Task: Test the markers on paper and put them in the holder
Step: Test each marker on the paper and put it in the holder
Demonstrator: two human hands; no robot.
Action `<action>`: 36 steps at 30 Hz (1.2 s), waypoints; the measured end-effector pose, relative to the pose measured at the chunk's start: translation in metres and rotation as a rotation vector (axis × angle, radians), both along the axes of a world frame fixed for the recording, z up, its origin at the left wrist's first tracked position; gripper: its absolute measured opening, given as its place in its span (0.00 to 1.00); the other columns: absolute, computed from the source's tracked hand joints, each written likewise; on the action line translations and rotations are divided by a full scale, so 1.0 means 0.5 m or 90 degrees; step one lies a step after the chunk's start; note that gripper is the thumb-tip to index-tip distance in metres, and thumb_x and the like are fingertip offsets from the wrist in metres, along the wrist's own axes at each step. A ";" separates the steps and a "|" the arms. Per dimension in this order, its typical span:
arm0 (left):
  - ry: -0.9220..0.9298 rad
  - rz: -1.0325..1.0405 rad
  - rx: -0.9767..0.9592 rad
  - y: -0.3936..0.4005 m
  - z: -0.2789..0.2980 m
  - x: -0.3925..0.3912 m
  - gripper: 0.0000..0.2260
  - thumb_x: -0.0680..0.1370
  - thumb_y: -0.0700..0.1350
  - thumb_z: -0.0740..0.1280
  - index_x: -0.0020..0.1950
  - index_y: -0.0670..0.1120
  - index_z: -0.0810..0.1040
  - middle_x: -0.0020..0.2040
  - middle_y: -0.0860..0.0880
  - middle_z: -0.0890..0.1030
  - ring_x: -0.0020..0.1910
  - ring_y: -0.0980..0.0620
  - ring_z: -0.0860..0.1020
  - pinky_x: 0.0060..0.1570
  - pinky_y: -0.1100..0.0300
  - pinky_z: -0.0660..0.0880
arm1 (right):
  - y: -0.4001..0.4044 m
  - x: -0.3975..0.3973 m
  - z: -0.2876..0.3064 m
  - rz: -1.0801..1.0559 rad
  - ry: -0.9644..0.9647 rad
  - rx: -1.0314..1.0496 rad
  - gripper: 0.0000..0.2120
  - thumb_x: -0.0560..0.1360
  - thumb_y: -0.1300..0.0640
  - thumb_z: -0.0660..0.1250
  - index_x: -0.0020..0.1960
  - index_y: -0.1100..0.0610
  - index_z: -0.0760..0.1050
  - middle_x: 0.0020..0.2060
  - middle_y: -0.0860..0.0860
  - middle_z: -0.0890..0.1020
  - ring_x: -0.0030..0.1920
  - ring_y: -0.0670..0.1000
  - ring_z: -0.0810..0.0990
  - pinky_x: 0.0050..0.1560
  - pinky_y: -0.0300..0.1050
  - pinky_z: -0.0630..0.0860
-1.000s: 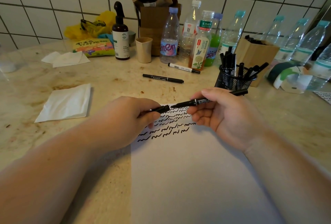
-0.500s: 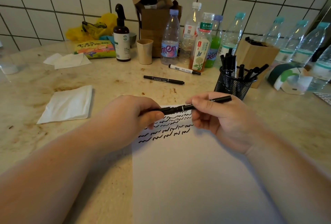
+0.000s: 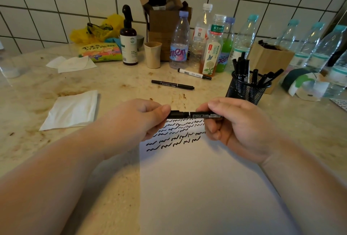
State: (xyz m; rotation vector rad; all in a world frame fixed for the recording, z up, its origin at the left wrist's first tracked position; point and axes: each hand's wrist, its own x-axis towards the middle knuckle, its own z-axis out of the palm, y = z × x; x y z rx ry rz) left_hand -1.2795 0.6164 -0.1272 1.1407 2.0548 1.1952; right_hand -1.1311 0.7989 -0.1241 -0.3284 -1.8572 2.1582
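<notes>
Marker [image 3: 189,115] held level at frame centre, just above the top edge of the paper [image 3: 206,187]. Left hand [image 3: 131,122] pinches the cap end between thumb and curled fingers [image 3: 163,110]; right hand [image 3: 236,127] grips the barrel, thumb on top, remaining fingers curled under. Cap appears seated on the barrel; no gap seen at the joint, though the left thumb covers part of it.

Step in hand, judged: recapping after test, prior to drop in the holder [image 3: 246,89], right of centre on the bench [image 3: 116,88].

Recommended: push both ends straight along the barrel axis until the cap clicks; no twist or bend. Release the left hand first, keep the right grip. Carry up and to the right, lower the marker end-first into a gap between those already standing in the mesh; holder is crowded, so go in steep and avoid tipping it.

Outstanding: two markers lie on the bench above centre, one black [image 3: 172,84], one white-barrelled [image 3: 194,74].

Vs. earlier frames: at 1.0 s ago cap and barrel were apart, hands wider, barrel tilted up to the right with its end near the holder rim. At 0.5 s ago, nearly joined. Now hands are closer and the marker is level. Scribble rows on the paper unchanged; bench items unmoved.
</notes>
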 end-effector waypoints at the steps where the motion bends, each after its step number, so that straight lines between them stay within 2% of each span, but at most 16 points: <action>1: 0.005 -0.002 -0.001 0.000 -0.001 -0.001 0.27 0.71 0.73 0.60 0.31 0.48 0.71 0.27 0.52 0.68 0.29 0.50 0.64 0.33 0.56 0.60 | 0.000 0.000 -0.002 0.001 0.001 0.006 0.15 0.81 0.62 0.60 0.45 0.62 0.85 0.27 0.56 0.77 0.29 0.51 0.74 0.31 0.44 0.70; 5: 0.022 -0.005 0.000 -0.003 -0.006 -0.001 0.23 0.75 0.66 0.62 0.31 0.49 0.74 0.27 0.52 0.69 0.29 0.51 0.65 0.35 0.52 0.61 | -0.002 0.002 -0.009 0.018 0.013 0.030 0.13 0.79 0.60 0.62 0.45 0.61 0.85 0.27 0.55 0.76 0.29 0.50 0.74 0.32 0.43 0.71; 8: 0.008 -0.011 0.018 -0.005 -0.009 0.002 0.20 0.72 0.63 0.62 0.32 0.49 0.76 0.27 0.50 0.68 0.29 0.50 0.64 0.35 0.53 0.61 | 0.001 0.002 -0.009 0.027 0.023 0.049 0.11 0.76 0.58 0.64 0.45 0.60 0.85 0.28 0.55 0.77 0.30 0.49 0.74 0.32 0.42 0.71; 12: -0.013 -0.003 0.001 -0.003 -0.011 0.009 0.19 0.79 0.56 0.64 0.31 0.49 0.76 0.26 0.49 0.68 0.28 0.50 0.63 0.33 0.57 0.60 | 0.002 0.000 -0.012 0.016 0.013 0.072 0.13 0.80 0.62 0.62 0.46 0.61 0.85 0.28 0.54 0.77 0.30 0.49 0.74 0.31 0.41 0.71; 15: -0.068 0.014 0.031 0.002 -0.009 0.010 0.17 0.79 0.54 0.64 0.34 0.48 0.79 0.26 0.49 0.67 0.28 0.50 0.62 0.33 0.57 0.60 | 0.000 -0.002 -0.008 0.022 0.032 0.010 0.08 0.76 0.61 0.67 0.45 0.61 0.85 0.28 0.55 0.77 0.31 0.51 0.74 0.32 0.42 0.71; 18: 0.001 0.027 0.046 0.010 -0.009 0.013 0.13 0.78 0.57 0.64 0.41 0.53 0.83 0.28 0.49 0.71 0.30 0.48 0.67 0.37 0.51 0.66 | 0.004 -0.001 -0.002 0.014 0.129 -0.049 0.10 0.74 0.61 0.65 0.46 0.60 0.86 0.31 0.56 0.78 0.32 0.52 0.75 0.35 0.44 0.73; 20: 0.025 0.025 0.053 0.012 -0.011 0.019 0.10 0.76 0.59 0.64 0.47 0.58 0.83 0.29 0.51 0.76 0.32 0.48 0.72 0.40 0.48 0.72 | 0.010 0.003 -0.001 -0.064 0.158 0.029 0.10 0.77 0.62 0.65 0.47 0.58 0.86 0.31 0.54 0.79 0.33 0.51 0.76 0.37 0.42 0.73; 22: 0.038 0.030 0.049 0.010 -0.013 0.019 0.14 0.71 0.66 0.63 0.50 0.62 0.81 0.31 0.51 0.80 0.33 0.48 0.77 0.45 0.45 0.78 | 0.032 0.010 0.002 -0.205 0.166 0.104 0.10 0.80 0.61 0.64 0.46 0.56 0.84 0.31 0.50 0.79 0.34 0.49 0.76 0.38 0.42 0.73; 24: 0.076 0.058 0.042 0.006 -0.014 0.011 0.15 0.69 0.68 0.63 0.50 0.63 0.80 0.33 0.52 0.82 0.34 0.52 0.80 0.47 0.44 0.80 | 0.058 0.019 0.016 -0.357 0.186 0.174 0.09 0.81 0.56 0.65 0.46 0.53 0.82 0.31 0.47 0.80 0.34 0.48 0.76 0.38 0.42 0.74; 27: 0.148 0.100 0.018 0.005 -0.016 0.006 0.08 0.75 0.62 0.65 0.46 0.62 0.81 0.32 0.55 0.80 0.33 0.54 0.79 0.43 0.48 0.81 | 0.082 0.030 0.039 -0.542 0.234 0.284 0.07 0.81 0.54 0.64 0.46 0.50 0.79 0.31 0.45 0.80 0.32 0.45 0.77 0.36 0.40 0.75; 29: 0.197 0.110 -0.004 0.005 -0.018 0.011 0.10 0.76 0.61 0.64 0.44 0.59 0.81 0.31 0.55 0.79 0.30 0.57 0.75 0.38 0.53 0.77 | 0.090 0.033 0.042 -0.642 0.251 0.325 0.06 0.82 0.54 0.63 0.48 0.50 0.78 0.32 0.45 0.78 0.30 0.43 0.76 0.35 0.39 0.74; 32: 0.233 0.118 -0.037 0.005 -0.021 0.013 0.12 0.77 0.60 0.64 0.40 0.56 0.81 0.26 0.57 0.75 0.25 0.59 0.69 0.31 0.60 0.69 | 0.099 0.034 0.036 -0.724 0.202 0.384 0.07 0.82 0.50 0.62 0.51 0.50 0.78 0.33 0.45 0.79 0.31 0.43 0.77 0.37 0.44 0.77; 36: 0.247 0.130 -0.064 0.004 -0.022 0.011 0.14 0.78 0.59 0.63 0.39 0.54 0.81 0.25 0.57 0.73 0.23 0.58 0.67 0.29 0.61 0.67 | 0.104 0.039 0.043 -0.728 0.136 0.423 0.06 0.82 0.52 0.63 0.53 0.50 0.79 0.35 0.45 0.79 0.30 0.38 0.77 0.35 0.33 0.75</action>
